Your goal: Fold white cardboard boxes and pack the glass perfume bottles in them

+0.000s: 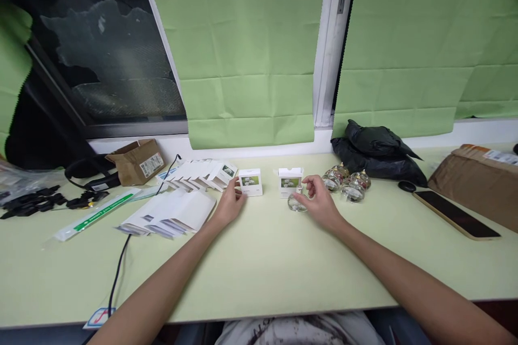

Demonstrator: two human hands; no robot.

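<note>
My left hand point(230, 204) is at the left edge of a small white box point(251, 182) with a green picture, its fingers closed around that side. The box stands upright on the table. My right hand point(321, 205) pinches a small clear glass bottle point(297, 202) by its upper part, between thumb and fingers. Just behind the bottle stands a second white box point(285, 185) with its top flap raised, partly hidden by the bottle. To the right of my right hand sit several ornate glass bottles point(353, 188) with gold-coloured tops.
On the left lie flattened white cartons point(178, 213), a row of white boxes point(202, 173), a green-labelled plastic packet point(99, 214), a black cable point(118, 269) and an open brown carton point(137, 161). Black bags point(374, 153), a phone point(455, 213) and a brown parcel point(477, 183) are on the right.
</note>
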